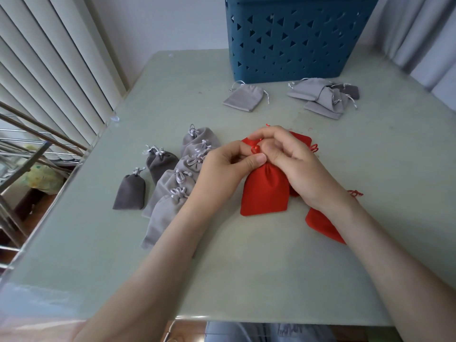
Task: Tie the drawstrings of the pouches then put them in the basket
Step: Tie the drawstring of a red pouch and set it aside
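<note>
A red pouch (265, 193) lies on the pale green table (222, 280) at the centre. My left hand (222, 166) and my right hand (293, 161) meet at its gathered neck, and both pinch its red drawstring (255, 149). More red pouches (320, 223) lie under and behind my right hand and wrist. Left of my hands lies a row of several tied grey pouches (172, 191). At the back stands the blue basket (296, 38) with triangle holes; what is inside it is hidden.
Flat grey pouches with loose strings lie in front of the basket: one alone (243, 97), a small heap (323, 97) to its right. The table's left edge borders a radiator-like panel (49, 70) and metal rails (24, 149). A curtain (424, 33) hangs at the back right.
</note>
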Motion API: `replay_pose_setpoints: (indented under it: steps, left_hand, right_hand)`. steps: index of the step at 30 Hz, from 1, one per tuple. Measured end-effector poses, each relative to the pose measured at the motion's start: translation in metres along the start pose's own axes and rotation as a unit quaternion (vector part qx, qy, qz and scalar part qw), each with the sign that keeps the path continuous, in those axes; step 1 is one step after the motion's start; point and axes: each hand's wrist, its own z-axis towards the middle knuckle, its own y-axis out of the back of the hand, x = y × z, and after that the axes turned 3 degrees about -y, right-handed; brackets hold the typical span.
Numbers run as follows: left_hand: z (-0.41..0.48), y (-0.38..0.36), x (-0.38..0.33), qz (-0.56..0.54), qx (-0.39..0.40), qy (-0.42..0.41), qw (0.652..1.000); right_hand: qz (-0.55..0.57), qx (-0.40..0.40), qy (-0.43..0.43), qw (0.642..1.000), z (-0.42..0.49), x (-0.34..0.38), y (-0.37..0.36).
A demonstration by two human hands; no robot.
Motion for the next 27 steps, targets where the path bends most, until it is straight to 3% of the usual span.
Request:
replay_pose_setpoints:
  steps: [4,10,16,20,23,27]
  left_hand:
    - [0.001,0.002,0.001,-0.088,-0.014,0.038,0.995]
    - [0.002,0.007,-0.003,-0.223,-0.004,0.073,0.972]
    - [0.001,0.008,-0.005,-0.197,0.005,0.07,0.978]
    - [0.002,0.007,0.001,-0.099,-0.035,0.06,0.993]
    - [0.003,0.006,0.003,-0.083,-0.067,0.066,0.992]
    - [0.003,0.004,0.007,-0.033,-0.076,0.042,0.996]
  right_hand:
    - [0.037,0.012,-0.047,0.998,-0.004,0.0,0.002]
    - [-0.142,0.048,-0.028,0.988,-0.001,-0.002,0.004]
    - [-0.179,0.027,-0.032,0.983,0.001,0.0,0.016]
    - [-0.13,-0.019,-0.075,0.989,0.001,-0.003,0.019]
    - [-0.033,-0.056,-0.079,0.995,0.002,-0.002,0.015]
    - [0.103,-0.039,-0.066,0.992,0.003,0.001,0.008]
